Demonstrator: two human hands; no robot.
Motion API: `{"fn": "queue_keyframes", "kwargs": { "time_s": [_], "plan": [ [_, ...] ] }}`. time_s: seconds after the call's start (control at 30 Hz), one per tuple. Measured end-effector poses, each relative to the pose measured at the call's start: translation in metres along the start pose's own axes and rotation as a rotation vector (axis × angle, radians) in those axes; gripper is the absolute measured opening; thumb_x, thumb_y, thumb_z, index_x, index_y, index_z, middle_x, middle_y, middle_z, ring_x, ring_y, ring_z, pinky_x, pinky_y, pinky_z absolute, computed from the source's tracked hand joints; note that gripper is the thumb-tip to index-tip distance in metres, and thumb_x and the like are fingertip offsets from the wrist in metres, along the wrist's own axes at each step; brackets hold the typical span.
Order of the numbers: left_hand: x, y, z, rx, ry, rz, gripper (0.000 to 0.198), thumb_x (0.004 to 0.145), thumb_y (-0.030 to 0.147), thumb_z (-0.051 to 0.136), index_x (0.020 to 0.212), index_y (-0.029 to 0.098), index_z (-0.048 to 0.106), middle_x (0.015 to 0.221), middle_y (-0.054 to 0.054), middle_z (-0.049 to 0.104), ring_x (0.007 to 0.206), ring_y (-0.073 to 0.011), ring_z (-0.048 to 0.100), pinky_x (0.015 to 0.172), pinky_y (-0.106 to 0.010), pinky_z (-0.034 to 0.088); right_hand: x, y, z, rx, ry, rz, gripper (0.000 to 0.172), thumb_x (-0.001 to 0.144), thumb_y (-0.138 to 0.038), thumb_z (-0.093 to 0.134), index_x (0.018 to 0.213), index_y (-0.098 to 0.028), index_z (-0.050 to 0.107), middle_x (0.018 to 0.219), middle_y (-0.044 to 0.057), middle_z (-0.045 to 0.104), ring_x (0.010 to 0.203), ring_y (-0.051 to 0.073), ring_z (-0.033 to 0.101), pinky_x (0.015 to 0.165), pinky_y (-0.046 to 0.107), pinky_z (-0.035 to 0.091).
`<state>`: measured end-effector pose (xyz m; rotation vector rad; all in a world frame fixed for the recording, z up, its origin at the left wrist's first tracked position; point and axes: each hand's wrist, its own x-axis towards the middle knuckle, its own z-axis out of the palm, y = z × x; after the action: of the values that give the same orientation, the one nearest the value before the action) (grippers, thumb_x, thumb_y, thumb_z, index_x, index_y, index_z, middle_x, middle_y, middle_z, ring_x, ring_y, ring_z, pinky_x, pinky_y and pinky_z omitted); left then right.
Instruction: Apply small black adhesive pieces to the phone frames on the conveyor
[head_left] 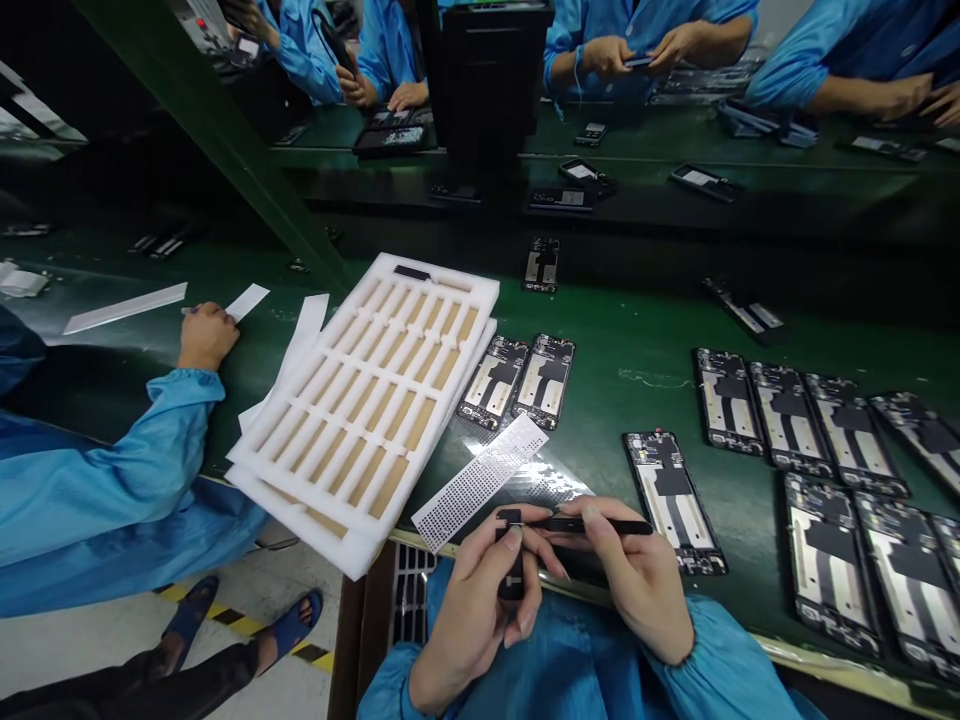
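Note:
Near the table's front edge, my left hand (484,595) is closed on a small black phone part (511,578); its exact kind I cannot make out. Black tweezers (570,524) lie in the pinch of my right hand (634,570), their tips at the top of the black part. Just beyond my hands is a white sticker sheet (480,485) with rows of small dark dots, partly over a clear dotted sheet (551,478). To the right of my right hand lies an opened phone (673,500) with its inside facing up.
White foam trays (251,440) with slots are stacked at left. Two opened phones (493,380) lie beside them, and several more (829,560) stand in rows at right. A co-worker's hand (206,335) rests on the left. Other people work across the bench behind a black bin (491,75).

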<state>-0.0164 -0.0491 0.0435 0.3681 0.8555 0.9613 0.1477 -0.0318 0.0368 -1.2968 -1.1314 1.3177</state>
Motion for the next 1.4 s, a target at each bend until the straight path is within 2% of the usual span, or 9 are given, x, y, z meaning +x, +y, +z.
{"fn": "queue_keyframes", "kwargs": {
  "time_s": [0.2,0.33,0.43,0.5,0.6,0.7,0.87,1.1,1.4],
  "plan": [
    [0.004,-0.002,-0.005,-0.115,0.06,-0.009,0.032,0.095,0.034,0.055,0.116,0.012,0.065,0.077,-0.004,0.067,0.036,-0.0024,0.035,0.033,-0.015,0.021,-0.002,0.002,-0.007,-0.188,-0.006,-0.15,0.033,0.1,-0.046,0.056,0.096,-0.022,0.079,0.093,0.008,0.081,0.086,0.023,0.079,0.078,0.03,0.066],
    [-0.003,0.009,-0.025,0.044,0.357,0.189,0.036,0.096,0.04,0.057,0.121,0.015,0.063,0.083,-0.004,0.068,0.044,-0.0048,0.039,0.038,-0.018,0.029,0.017,0.006,-0.016,-0.117,0.158,-0.081,0.036,0.101,-0.048,0.054,0.093,-0.019,0.075,0.089,0.008,0.08,0.071,0.021,0.079,0.069,0.028,0.066],
    [-0.018,0.011,-0.052,0.591,0.571,0.362,0.037,0.1,0.039,0.051,0.129,0.019,0.061,0.093,-0.006,0.072,0.057,-0.0109,0.055,0.048,-0.023,0.045,0.038,0.011,-0.003,-0.158,0.077,-0.074,0.035,0.1,-0.048,0.056,0.092,-0.019,0.073,0.089,0.008,0.079,0.071,0.02,0.078,0.068,0.027,0.065],
    [-0.029,0.007,-0.071,1.115,0.593,0.478,0.037,0.101,0.026,0.045,0.133,0.02,0.061,0.114,-0.01,0.072,0.087,-0.0187,0.069,0.071,-0.029,0.057,0.047,0.016,0.016,-0.197,-0.068,-0.107,0.032,0.101,-0.045,0.054,0.094,-0.02,0.073,0.089,0.007,0.079,0.072,0.02,0.078,0.069,0.027,0.064],
    [-0.042,-0.005,-0.09,1.761,0.559,0.586,0.057,0.093,0.001,0.037,0.145,0.02,0.052,0.147,-0.009,0.058,0.129,-0.0246,0.058,0.097,-0.035,0.055,0.051,0.027,0.05,-0.251,-0.261,-0.184,0.027,0.103,-0.038,0.051,0.098,-0.021,0.071,0.087,0.004,0.077,0.077,0.019,0.076,0.074,0.027,0.061],
    [-0.044,-0.015,-0.097,2.045,0.573,0.512,0.068,0.085,-0.008,0.037,0.148,0.016,0.048,0.154,-0.007,0.051,0.118,-0.0232,0.065,0.091,-0.034,0.057,0.051,0.041,0.07,-0.251,-0.341,-0.193,0.025,0.104,-0.034,0.049,0.099,-0.02,0.069,0.086,0.004,0.077,0.079,0.018,0.076,0.075,0.028,0.061],
    [-0.04,-0.021,-0.1,2.086,0.568,0.463,0.073,0.077,-0.009,0.043,0.147,0.013,0.05,0.154,-0.005,0.052,0.108,-0.0211,0.067,0.087,-0.031,0.059,0.056,0.056,0.075,-0.256,-0.392,-0.193,0.023,0.105,-0.03,0.049,0.1,-0.02,0.069,0.086,0.003,0.078,0.077,0.016,0.077,0.073,0.024,0.061],
    [-0.035,-0.013,-0.102,2.152,0.493,0.442,0.079,0.07,-0.008,0.048,0.146,0.013,0.052,0.148,-0.009,0.058,0.088,-0.0199,0.068,0.074,-0.031,0.06,0.055,0.054,0.071,-0.308,-0.352,-0.326,0.019,0.102,-0.019,0.05,0.099,-0.02,0.069,0.083,0.002,0.077,0.071,0.013,0.076,0.071,0.02,0.06],
    [-0.026,-0.005,-0.099,2.257,0.437,0.492,0.075,0.075,-0.008,0.049,0.146,0.014,0.052,0.131,-0.013,0.068,0.087,-0.0228,0.069,0.07,-0.035,0.062,0.059,0.055,0.063,-0.361,-0.356,-0.417,0.021,0.099,-0.01,0.052,0.106,-0.021,0.069,0.092,0.004,0.077,0.076,0.014,0.075,0.074,0.021,0.059]
  ]
}}
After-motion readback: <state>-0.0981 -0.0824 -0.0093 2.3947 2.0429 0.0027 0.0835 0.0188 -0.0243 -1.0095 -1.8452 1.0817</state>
